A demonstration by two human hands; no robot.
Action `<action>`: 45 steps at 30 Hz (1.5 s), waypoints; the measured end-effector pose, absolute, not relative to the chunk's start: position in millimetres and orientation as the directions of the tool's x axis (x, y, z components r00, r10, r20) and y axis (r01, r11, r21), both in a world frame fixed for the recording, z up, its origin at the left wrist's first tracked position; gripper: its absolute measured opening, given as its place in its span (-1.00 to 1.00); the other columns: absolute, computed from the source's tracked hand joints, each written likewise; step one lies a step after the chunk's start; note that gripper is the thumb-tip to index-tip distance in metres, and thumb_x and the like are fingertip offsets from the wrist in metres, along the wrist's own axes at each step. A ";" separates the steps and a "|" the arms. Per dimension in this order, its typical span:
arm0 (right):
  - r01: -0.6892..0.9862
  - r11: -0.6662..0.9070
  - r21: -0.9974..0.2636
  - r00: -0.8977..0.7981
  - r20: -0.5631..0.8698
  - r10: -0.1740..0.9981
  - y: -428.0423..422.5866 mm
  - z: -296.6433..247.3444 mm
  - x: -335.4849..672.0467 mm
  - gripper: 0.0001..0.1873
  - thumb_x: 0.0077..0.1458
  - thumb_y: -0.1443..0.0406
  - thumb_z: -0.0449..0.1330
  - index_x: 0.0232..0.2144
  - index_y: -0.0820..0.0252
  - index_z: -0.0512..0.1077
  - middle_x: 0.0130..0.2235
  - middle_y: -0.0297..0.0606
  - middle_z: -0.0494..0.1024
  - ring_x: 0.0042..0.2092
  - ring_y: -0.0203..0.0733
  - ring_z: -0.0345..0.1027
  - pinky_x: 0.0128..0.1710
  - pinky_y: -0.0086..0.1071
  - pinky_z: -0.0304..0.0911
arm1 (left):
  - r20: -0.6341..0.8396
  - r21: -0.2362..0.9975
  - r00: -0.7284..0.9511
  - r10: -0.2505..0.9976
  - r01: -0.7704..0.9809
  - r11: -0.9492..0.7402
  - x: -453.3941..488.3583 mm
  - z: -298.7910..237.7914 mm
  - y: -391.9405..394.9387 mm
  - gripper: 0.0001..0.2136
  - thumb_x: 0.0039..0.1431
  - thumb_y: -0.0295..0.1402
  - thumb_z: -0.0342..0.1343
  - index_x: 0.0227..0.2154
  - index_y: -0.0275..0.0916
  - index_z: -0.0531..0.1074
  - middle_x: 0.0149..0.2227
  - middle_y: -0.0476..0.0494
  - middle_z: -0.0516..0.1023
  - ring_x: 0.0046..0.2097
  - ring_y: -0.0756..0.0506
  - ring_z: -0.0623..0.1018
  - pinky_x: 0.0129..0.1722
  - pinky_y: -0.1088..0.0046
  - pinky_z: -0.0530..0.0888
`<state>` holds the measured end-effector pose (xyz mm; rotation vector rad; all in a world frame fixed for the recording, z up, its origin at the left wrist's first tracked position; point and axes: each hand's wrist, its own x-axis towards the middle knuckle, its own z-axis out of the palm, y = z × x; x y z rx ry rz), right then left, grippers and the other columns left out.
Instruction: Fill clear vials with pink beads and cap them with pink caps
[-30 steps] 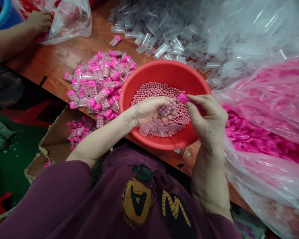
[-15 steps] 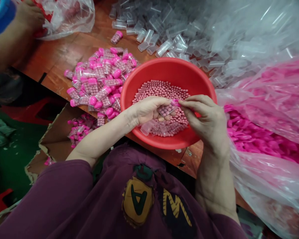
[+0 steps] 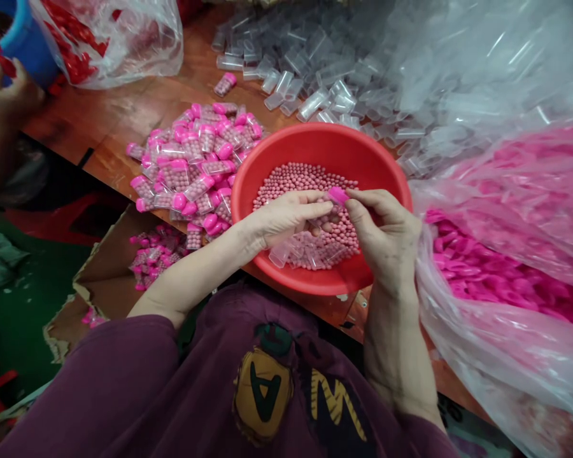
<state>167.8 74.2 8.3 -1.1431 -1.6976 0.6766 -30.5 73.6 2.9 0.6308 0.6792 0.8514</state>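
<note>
One clear plastic tube packed with pink beads lies over a red plastic basin, in the left hand, curled fingers around its body; the right hand's fingertips pinch its pink cap. Light, stiff and probably slippery, it is best held by the body. Loose pink beads fill the basin; filled tubes heap on the table beyond the basin's left rim, empty tubes lie toward the far edge, and a plastic bag of pink caps lies at right.

Basin on table, beads inside; tubes left, caps right.
</note>
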 end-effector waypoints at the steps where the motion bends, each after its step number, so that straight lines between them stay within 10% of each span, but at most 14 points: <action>1: 0.365 0.412 -0.835 -0.115 0.398 0.910 74.5 7.4 166.6 -0.87 0.37 0.20 0.38 -0.10 0.01 0.74 -0.13 -0.24 0.75 -0.09 -0.10 0.66 -0.02 -0.14 0.57 | -0.266 0.741 0.485 0.833 -0.450 0.499 -30.6 0.6 73.8 -0.73 0.29 -0.20 0.48 -0.16 -0.29 0.63 -0.22 -0.10 0.67 -0.26 0.03 0.59 -0.24 0.48 0.45; 17: 0.477 0.604 -0.638 -0.328 0.509 0.796 75.9 6.4 177.5 -0.84 0.45 0.24 0.32 -0.06 -0.01 0.73 -0.10 -0.15 0.75 -0.10 -0.03 0.66 -0.06 -0.09 0.62 | -0.208 0.893 0.343 0.916 -0.316 0.321 -21.8 1.4 69.3 -0.77 0.38 -0.21 0.42 -0.22 -0.26 0.59 -0.37 0.00 0.53 -0.41 0.10 0.44 -0.38 0.54 0.39; 26: 0.330 0.454 -0.828 -0.324 0.352 0.878 73.0 -0.4 188.9 -0.62 0.43 0.20 0.29 0.23 -0.13 0.64 0.09 -0.17 0.68 0.11 -0.01 0.63 0.17 0.00 0.60 | -0.203 0.887 0.376 0.904 -0.320 0.332 -28.0 2.0 73.5 -0.81 0.45 -0.27 0.28 -0.26 -0.27 0.54 -0.33 -0.01 0.57 -0.42 0.11 0.47 -0.39 0.54 0.34; 33: 0.223 0.282 -0.933 -0.069 0.274 0.959 75.3 -17.5 183.9 -0.54 0.26 -0.05 0.50 0.09 -0.09 0.56 -0.09 -0.24 0.69 -0.15 -0.07 0.64 -0.14 -0.14 0.67 | -0.193 0.931 0.417 0.888 -0.209 0.300 -24.9 11.2 72.0 -0.81 0.42 -0.30 0.31 -0.30 -0.27 0.51 -0.37 0.03 0.50 -0.39 0.08 0.45 -0.36 0.52 0.36; 37: 0.476 0.417 -0.774 -0.141 0.400 0.905 60.9 -10.4 172.2 -0.67 0.46 0.00 0.30 0.10 0.01 0.61 -0.02 -0.14 0.69 -0.03 -0.01 0.64 0.06 0.00 0.64 | -0.211 0.926 0.394 0.895 -0.212 0.311 -22.4 8.6 70.8 -0.86 0.43 -0.34 0.30 -0.25 -0.29 0.55 -0.41 0.06 0.46 -0.41 0.08 0.42 -0.35 0.53 0.36; 42: 0.708 0.502 -0.497 -0.298 0.435 0.850 50.2 -15.1 161.9 -0.14 0.26 0.00 0.44 0.45 0.23 0.34 0.27 0.21 0.53 0.27 0.37 0.50 0.26 0.31 0.50 | -0.233 0.905 0.323 0.917 -0.274 0.326 -16.1 3.9 70.0 -0.79 0.41 -0.32 0.34 -0.33 -0.29 0.52 -0.38 0.01 0.53 -0.35 0.07 0.49 -0.26 0.53 0.43; 45: 0.787 0.445 -0.428 -0.253 0.434 0.865 51.1 -20.4 152.8 -0.18 0.29 0.09 0.36 0.45 0.33 0.29 0.24 0.31 0.51 0.26 0.46 0.47 0.24 0.38 0.46 | -0.250 0.892 0.308 0.918 -0.295 0.342 -12.8 3.2 70.0 -0.70 0.32 -0.20 0.46 -0.34 -0.29 0.52 -0.40 0.02 0.53 -0.35 0.05 0.51 -0.25 0.50 0.47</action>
